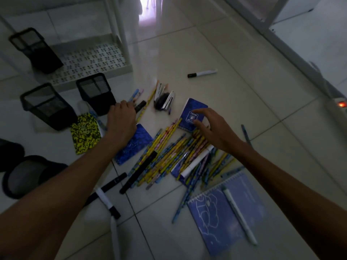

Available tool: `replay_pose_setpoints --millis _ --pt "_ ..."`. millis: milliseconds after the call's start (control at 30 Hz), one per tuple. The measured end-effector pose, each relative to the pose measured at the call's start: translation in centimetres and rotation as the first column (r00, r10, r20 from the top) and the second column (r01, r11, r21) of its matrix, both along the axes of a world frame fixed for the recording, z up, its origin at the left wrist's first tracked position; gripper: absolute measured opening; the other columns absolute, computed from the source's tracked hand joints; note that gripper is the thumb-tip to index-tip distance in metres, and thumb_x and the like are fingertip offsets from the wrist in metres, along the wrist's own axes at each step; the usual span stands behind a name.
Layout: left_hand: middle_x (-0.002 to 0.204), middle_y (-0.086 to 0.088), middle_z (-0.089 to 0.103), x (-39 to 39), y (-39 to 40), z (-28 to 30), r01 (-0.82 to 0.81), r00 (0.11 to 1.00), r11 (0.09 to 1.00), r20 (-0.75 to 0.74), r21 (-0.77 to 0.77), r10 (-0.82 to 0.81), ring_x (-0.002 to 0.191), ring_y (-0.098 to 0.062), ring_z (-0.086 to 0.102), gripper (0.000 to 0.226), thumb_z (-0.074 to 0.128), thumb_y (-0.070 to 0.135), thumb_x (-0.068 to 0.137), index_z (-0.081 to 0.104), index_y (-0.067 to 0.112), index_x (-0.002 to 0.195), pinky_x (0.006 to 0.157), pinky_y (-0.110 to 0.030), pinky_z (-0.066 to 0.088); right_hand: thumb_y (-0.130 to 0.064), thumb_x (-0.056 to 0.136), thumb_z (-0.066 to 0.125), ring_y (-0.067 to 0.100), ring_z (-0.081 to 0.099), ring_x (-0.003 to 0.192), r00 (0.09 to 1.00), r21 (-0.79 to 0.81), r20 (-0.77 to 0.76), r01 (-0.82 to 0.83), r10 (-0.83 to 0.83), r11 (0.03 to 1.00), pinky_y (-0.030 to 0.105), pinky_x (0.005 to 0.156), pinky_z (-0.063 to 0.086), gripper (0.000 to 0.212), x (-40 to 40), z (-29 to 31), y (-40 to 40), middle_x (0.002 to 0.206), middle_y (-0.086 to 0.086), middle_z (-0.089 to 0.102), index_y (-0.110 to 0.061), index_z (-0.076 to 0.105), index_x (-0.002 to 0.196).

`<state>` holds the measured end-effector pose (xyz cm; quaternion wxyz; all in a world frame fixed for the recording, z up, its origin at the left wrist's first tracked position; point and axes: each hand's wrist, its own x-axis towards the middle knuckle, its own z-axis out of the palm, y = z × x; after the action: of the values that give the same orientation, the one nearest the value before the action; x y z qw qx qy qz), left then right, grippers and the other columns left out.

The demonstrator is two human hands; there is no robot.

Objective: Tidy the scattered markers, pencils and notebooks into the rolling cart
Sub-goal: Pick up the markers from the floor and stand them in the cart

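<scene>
Pencils (169, 152) lie in a loose heap on the floor tiles (244, 102), between both forearms, partly covering a blue notebook (178, 171) and a white marker (197, 162). Nothing sits in the cart yet, as far as the view shows.

Left hand (122, 119): fingers curled down onto a black marker (140, 106) and the pencil ends beside it, just in front of a black mesh holder (95, 92). Looks like a grip; exactly how many items it takes, cannot tell.

Right hand (212, 128): fingers spread and relaxed, tips touching the small blue notebook (194, 114) at the top of the heap, holding nothing.

Risks, as judged:
- grabbing from a crossed heap may scatter pencils further; round bodies roll on smooth tile
- sliding the small notebook could drag the pencils lying against its lower edge
- dim light, dark markers easy to miss

Around: 3 mesh holders stand on the floor, 1 more (47, 107) to the left, 1 (33, 47) against the cart shelf (93, 57). Yellow speckled notebook (86, 132) and another blue notebook (134, 143) lie under or beside the left wrist. 2 spiral notebooks (216, 218) lie near the right forearm with a pale marker (238, 211) across them. A lone marker (201, 73) lies well apart, up right. More markers (105, 196) lie under the left forearm; that forearm blocks a direct reach
</scene>
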<state>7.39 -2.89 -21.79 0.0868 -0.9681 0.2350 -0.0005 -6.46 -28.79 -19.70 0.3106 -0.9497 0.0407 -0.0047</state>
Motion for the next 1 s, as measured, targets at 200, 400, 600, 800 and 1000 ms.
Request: replay_pose_setpoints --millis 200,400,600,800,1000 --pt "0.107 -0.027 0.051 -2.0 -0.1 0.4 -0.025 1.000 1.000 0.005 -0.001 0.025 0.093 -0.041 0.050 0.026 0.047 0.009 0.093 0.046 -0.005 0.115 0.078 -0.046 0.041 -0.033 0.084 0.067 0.021 0.056 0.096 0.943 -0.254 -0.041 -0.330 0.331 0.909 0.029 0.079 0.043 0.020 -4.9 1.1 0.2 0.107 0.004 0.060 -0.022 0.068 0.101" --pt "0.105 -0.028 0.049 -3.4 0.1 1.1 0.133 0.990 0.972 0.064 -0.194 -0.122 0.084 -0.040 0.049 0.037 0.049 0.014 0.088 0.048 -0.009 0.116 0.069 -0.046 0.038 -0.034 0.079 0.074 0.022 0.057 0.100 0.875 -0.432 -0.192 -0.481 0.443 0.763 0.032 0.088 0.039 0.030 -6.2 0.8 0.6 0.109 0.003 0.063 -0.025 0.069 0.107" --pt "0.089 -0.018 0.053 -6.8 -2.2 2.6 0.149 0.977 0.792 -0.035 -0.592 -0.210 0.076 -0.030 0.050 0.034 0.050 0.011 0.087 0.049 -0.005 0.117 0.064 -0.037 0.037 -0.029 0.085 0.070 0.028 0.061 0.098 0.866 -0.494 -0.182 -0.490 0.465 0.719 0.039 0.086 0.045 0.027 -6.2 0.1 0.7 0.109 0.008 0.064 -0.017 0.065 0.109" --pt "0.080 -0.006 0.046 -10.5 -6.0 3.5 0.109 0.925 0.700 -0.187 -0.705 -0.332 0.054 -0.017 0.044 0.029 0.044 0.018 0.095 0.040 0.006 0.122 0.047 -0.029 0.027 -0.014 0.098 0.051 0.024 0.051 0.085 0.934 -0.359 -0.125 -0.356 0.334 0.863 0.030 0.076 0.036 0.013 -7.4 0.6 0.2 0.106 0.009 0.060 -0.013 0.054 0.111" --pt "0.076 0.001 0.039 -12.7 -8.7 2.8 0.142 0.889 0.692 -0.216 -0.708 -0.404 0.051 -0.014 0.039 0.024 0.043 0.021 0.097 0.040 0.009 0.118 0.046 -0.028 0.028 -0.023 0.101 0.043 0.020 0.039 0.062 0.967 -0.096 -0.249 -0.085 0.059 0.992 0.033 0.060 0.033 0.014 -11.9 1.3 -0.8 0.078 0.003 0.046 -0.011 0.047 0.095"
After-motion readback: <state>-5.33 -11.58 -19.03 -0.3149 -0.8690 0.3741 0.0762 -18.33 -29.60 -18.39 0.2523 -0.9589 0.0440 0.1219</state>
